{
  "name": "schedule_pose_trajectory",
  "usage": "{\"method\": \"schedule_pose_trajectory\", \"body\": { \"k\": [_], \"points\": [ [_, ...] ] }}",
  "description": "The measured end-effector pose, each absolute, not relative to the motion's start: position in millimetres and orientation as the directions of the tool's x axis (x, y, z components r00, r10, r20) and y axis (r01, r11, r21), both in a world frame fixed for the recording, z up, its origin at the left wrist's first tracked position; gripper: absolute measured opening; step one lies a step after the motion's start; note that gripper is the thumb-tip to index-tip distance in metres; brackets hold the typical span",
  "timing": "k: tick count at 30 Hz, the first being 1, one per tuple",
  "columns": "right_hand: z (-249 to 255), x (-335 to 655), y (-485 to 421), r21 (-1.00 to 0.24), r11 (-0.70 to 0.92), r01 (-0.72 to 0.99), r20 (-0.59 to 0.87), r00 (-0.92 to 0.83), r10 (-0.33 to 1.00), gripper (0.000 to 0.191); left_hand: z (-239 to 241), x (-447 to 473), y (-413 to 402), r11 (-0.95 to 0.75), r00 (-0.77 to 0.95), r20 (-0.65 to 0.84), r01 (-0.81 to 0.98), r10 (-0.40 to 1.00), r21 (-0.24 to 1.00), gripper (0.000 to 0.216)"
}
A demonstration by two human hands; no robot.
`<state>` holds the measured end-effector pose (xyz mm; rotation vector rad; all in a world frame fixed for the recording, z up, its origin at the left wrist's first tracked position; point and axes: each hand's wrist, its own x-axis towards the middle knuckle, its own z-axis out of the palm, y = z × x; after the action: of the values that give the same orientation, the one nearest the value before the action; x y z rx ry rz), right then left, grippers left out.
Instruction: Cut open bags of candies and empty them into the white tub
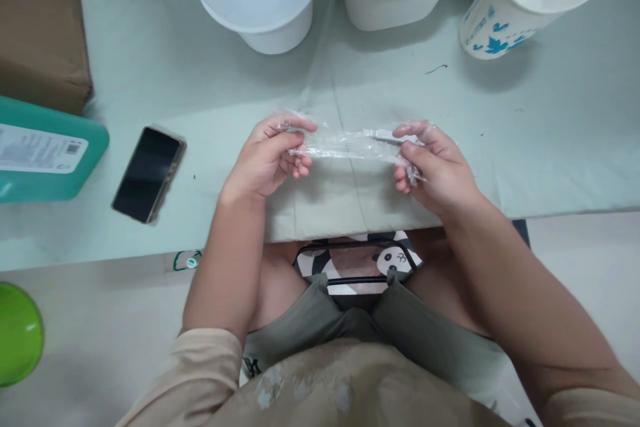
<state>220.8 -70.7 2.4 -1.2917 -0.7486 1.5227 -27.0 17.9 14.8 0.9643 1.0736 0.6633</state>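
1. The left hand and right hand pinch opposite ends of clear plastic above the tablecloth.
2. The tablecloth (pale green, creased) bears a phone.
3. A round green object shows against pale floor.

the left arm and right arm reach forward, slanting inward. the left hand and right hand face each other, apart and about level, each thumb close to its index finger, the other fingers curled.
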Motion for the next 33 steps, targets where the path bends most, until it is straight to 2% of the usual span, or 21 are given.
{"method": "schedule_pose_trajectory", "body": {
  "k": [3,7,11,17,21,24,27,30,32,33],
  "points": [
    [7,219,-69,-0.889,-0.296,-0.350,-0.340,0.069,0.938,0.034,13,-29,19,0.439,0.350,-0.403,-0.025,0.846,0.898,0.007],
    [9,218,-68,-0.868,-0.269,-0.417,-0.330,0.080,0.941,0.034,9,-31,20,0.397,0.386,-0.319,-0.139,0.866,0.907,0.015],
    [7,216,-68,-0.878,-0.201,-0.434,-0.274,0.112,0.955,0.025,8,-31,22,0.414,0.418,-0.289,-0.246,0.861,0.877,0.015],
    [7,213,-69,-0.898,-0.098,-0.429,-0.186,0.169,0.968,0.010,7,-30,23,0.460,0.447,-0.303,-0.301,0.842,0.835,0.021],
    [5,219,-71,-0.949,-0.056,-0.310,-0.120,0.194,0.974,0.015,6,-28,24,0.403,0.468,-0.259,-0.236,0.845,0.884,0.032],
    [0,225,-74,-0.982,-0.064,-0.179,-0.094,0.164,0.982,0.035,6,-26,24,0.373,0.459,-0.261,-0.171,0.849,0.912,0.046],
    [-3,223,-74,-0.993,-0.117,0.007,-0.115,0.142,0.983,0.047,5,-23,24,0.296,0.389,-0.220,-0.147,0.895,0.944,0.030],
    [-5,218,-73,-0.974,-0.172,0.150,-0.156,0.109,0.982,0.037,2,-22,23,0.249,0.292,-0.220,-0.065,0.931,0.966,0.009],
    [-6,215,-73,-0.962,-0.203,0.182,-0.190,0.085,0.978,0.019,-3,-22,24,0.211,0.216,-0.203,-0.014,0.955,0.977,0.011],
    [-6,215,-73,-0.957,-0.219,0.191,-0.210,0.068,0.975,0.023,-5,-22,25,0.176,0.179,-0.172,-0.005,0.969,0.984,0.010]
  ]
}}
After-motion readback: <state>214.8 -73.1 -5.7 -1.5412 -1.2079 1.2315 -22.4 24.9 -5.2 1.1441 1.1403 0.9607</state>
